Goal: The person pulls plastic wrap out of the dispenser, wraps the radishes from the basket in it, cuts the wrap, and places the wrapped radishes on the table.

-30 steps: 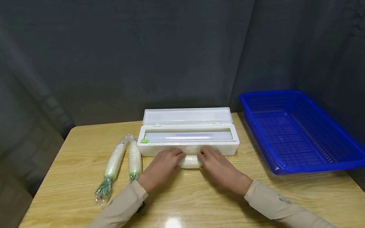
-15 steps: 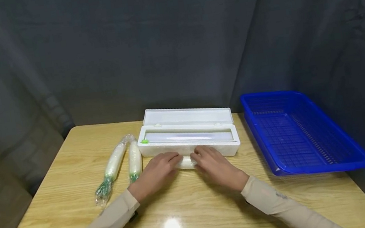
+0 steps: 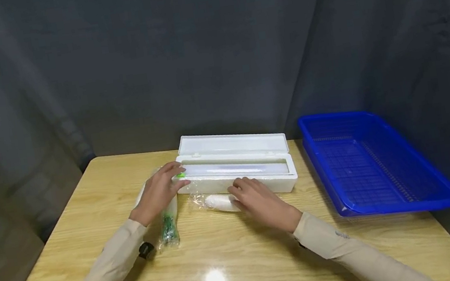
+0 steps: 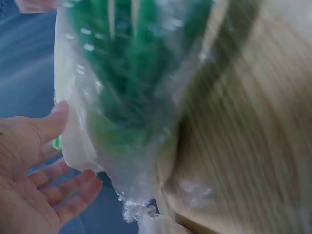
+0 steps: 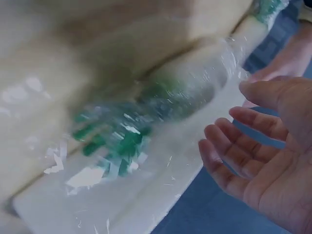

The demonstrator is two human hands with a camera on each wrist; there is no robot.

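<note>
A white radish (image 3: 221,202) in clear plastic film lies crosswise in front of a white cling-film dispenser box (image 3: 237,185), whose lid is raised. My right hand (image 3: 261,201) hovers over the radish's right end; the right wrist view shows its fingers loosely bent and apart from the wrapped radish (image 5: 190,80), whose green leaves (image 5: 119,146) show through the film. At the box's left end, beside the green cutter slide (image 3: 180,175), is my left hand (image 3: 154,192), fingers spread and holding nothing. Just under that hand sits another wrapped radish (image 3: 172,209), partly hidden.
A third wrapped radish (image 3: 140,196) is mostly hidden behind the left hand. To the right stands a blue plastic basket (image 3: 336,192) near the table's edge. A grey curtain (image 3: 213,55) hangs behind the wooden table (image 3: 242,263).
My left hand has left the front radish and moved left and up to the box's left end. The right hand has stayed by the radish, whose left end and loose film now show.
</note>
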